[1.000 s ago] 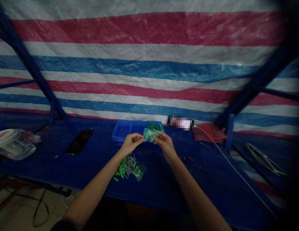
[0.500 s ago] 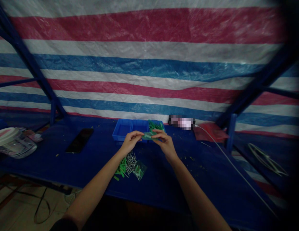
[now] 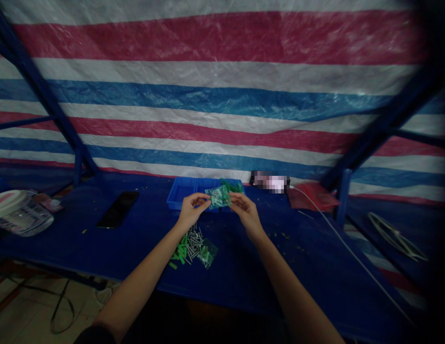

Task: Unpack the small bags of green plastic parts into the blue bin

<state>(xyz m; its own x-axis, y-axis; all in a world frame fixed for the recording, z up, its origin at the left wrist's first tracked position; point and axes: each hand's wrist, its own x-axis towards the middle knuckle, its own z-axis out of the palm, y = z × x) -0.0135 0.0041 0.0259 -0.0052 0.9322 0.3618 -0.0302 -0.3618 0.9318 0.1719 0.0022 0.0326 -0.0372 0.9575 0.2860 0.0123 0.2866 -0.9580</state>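
A small clear bag (image 3: 218,197) with screws and green pieces in it is stretched between my two hands. My left hand (image 3: 194,208) pinches its left edge, and my right hand (image 3: 244,210) grips the right edge. Behind it stands a blue divided tray (image 3: 182,191), with green bags in its right compartment. Nearer to me on the table lie loose screws (image 3: 194,242) and green plugs (image 3: 181,251), partly hidden by my left forearm. Another small filled bag (image 3: 208,253) lies flat beside the screws.
On the blue table (image 3: 136,253) are a dark phone (image 3: 118,209) and a white-lidded tub (image 3: 21,212) to the left. A lit phone (image 3: 270,182) with a white cable (image 3: 337,231) and a red bag (image 3: 313,197) are at the back right. Blue frame posts flank the table.
The bag between my hands has tilted up and its broad side now faces me, with the screws inside showing. My right fingers have shifted to its edge.
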